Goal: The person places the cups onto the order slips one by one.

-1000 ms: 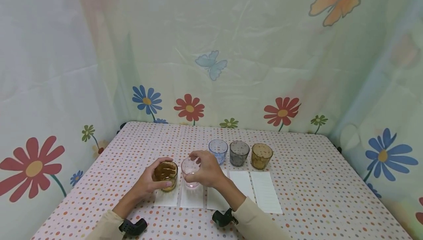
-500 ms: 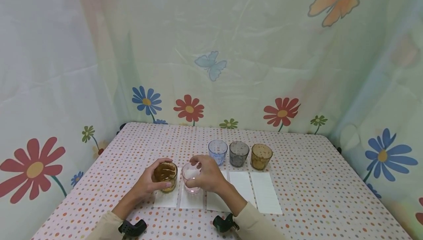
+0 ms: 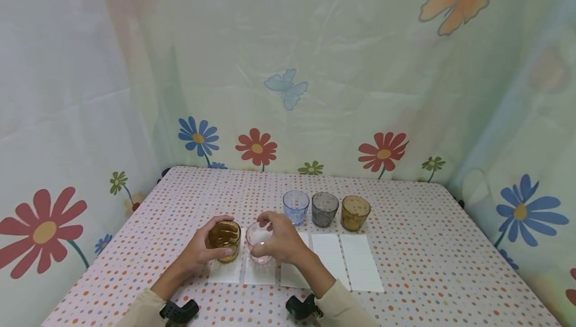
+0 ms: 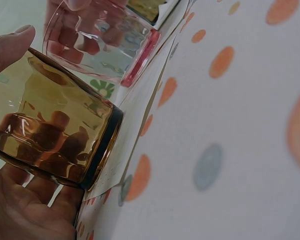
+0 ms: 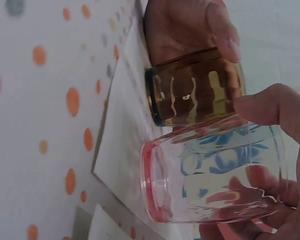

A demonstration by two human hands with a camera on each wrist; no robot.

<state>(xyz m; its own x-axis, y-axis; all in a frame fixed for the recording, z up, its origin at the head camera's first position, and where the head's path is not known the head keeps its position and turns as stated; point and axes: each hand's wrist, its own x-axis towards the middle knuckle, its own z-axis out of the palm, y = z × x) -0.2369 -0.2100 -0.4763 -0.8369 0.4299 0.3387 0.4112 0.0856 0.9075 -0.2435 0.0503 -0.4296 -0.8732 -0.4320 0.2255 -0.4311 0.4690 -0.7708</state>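
My left hand (image 3: 198, 251) curls round an amber glass (image 3: 230, 254), which stands upright on the leftmost white paper strip (image 3: 225, 273). Just right of it, my right hand (image 3: 282, 239) grips a clear pink glass (image 3: 256, 237) by its side, over the second strip (image 3: 260, 274). In the left wrist view the amber glass (image 4: 65, 120) has its base at the paper, with the pink glass (image 4: 95, 40) beyond it. The right wrist view shows the thumb and fingers of my right hand (image 5: 290, 150) round the pink glass (image 5: 210, 175).
Behind the strips stand a blue glass (image 3: 296, 209), a grey glass (image 3: 325, 211) and another amber glass (image 3: 355, 214) in a row. More paper strips (image 3: 362, 264) lie in front of them on the dotted tablecloth (image 3: 427, 247). A printed curtain (image 3: 333, 77) hangs beyond the table.
The pink glass and my right hand have come slightly nearer to me. My left hand stays round the amber glass with little movement.
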